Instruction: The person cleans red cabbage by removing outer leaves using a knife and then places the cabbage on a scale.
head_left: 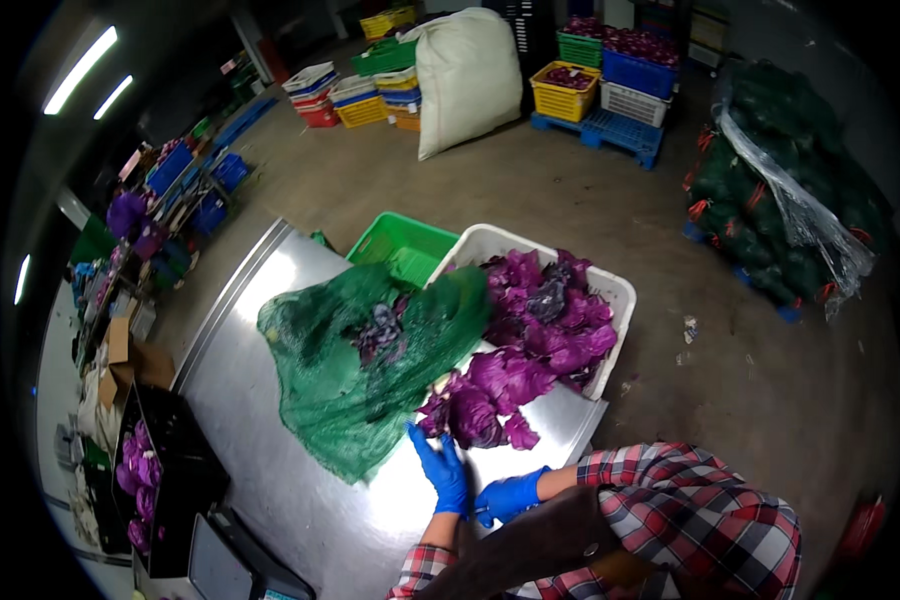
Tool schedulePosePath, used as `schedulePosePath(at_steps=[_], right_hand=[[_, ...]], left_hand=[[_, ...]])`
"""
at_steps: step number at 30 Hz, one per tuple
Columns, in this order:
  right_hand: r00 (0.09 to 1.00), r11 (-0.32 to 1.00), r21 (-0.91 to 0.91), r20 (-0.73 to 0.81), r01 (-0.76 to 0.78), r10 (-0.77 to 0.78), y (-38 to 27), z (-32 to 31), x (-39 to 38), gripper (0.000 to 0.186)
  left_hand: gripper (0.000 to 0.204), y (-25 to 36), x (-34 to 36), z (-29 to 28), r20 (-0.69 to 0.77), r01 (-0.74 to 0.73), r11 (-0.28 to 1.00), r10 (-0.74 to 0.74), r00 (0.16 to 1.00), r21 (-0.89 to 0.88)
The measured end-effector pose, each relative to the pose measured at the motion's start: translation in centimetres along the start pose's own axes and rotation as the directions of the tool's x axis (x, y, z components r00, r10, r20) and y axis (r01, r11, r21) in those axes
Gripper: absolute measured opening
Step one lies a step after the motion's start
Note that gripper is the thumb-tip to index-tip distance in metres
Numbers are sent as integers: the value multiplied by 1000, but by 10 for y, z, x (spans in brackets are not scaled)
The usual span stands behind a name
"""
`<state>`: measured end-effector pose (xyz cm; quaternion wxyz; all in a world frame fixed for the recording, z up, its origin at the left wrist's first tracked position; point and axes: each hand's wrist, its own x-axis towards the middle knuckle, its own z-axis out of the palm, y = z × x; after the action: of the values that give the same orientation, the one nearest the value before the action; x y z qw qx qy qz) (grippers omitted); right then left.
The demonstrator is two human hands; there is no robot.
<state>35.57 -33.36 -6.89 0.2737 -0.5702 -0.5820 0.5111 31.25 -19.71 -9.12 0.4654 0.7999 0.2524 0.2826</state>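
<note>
Loose red cabbage leaves (490, 395) lie in a heap on the steel table (320, 535), reaching up to a white crate (618, 330) filled with more leaves. My left hand (438, 475), in a blue glove, has its fingers stretched out, their tips at the near edge of the heap. Close beside it on the right, my right hand (510, 497), also blue-gloved, is closed low over the table. Whatever it may hold is hidden by the fingers. A green mesh bag (335, 370) spreads over the table left of the heap, with dark leaf scraps (380, 335) on it.
A green crate (400, 240) stands beyond the table's far edge. Left of the table is a black crate (180, 430) with red cabbages; a dark device (220, 560) sits nearby. Farther off are a big white sack (470, 80), stacked crates and filled green net sacks (760, 200).
</note>
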Motion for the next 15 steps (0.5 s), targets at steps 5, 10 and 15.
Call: schedulePosePath(at_steps=[5, 10, 15], right_hand=[[856, 769, 414, 53, -487, 514, 31, -66, -19, 25], [717, 749, 569, -359, -340, 597, 65, -134, -63, 18], [832, 970, -121, -544, -209, 111, 79, -135, -63, 24]], left_hand=[[56, 29, 56, 45, 463, 243, 947, -123, 878, -211], [24, 72, 144, 22, 62, -92, 951, 115, 991, -296], [32, -49, 221, -55, 100, 409, 860, -456, 884, 305]])
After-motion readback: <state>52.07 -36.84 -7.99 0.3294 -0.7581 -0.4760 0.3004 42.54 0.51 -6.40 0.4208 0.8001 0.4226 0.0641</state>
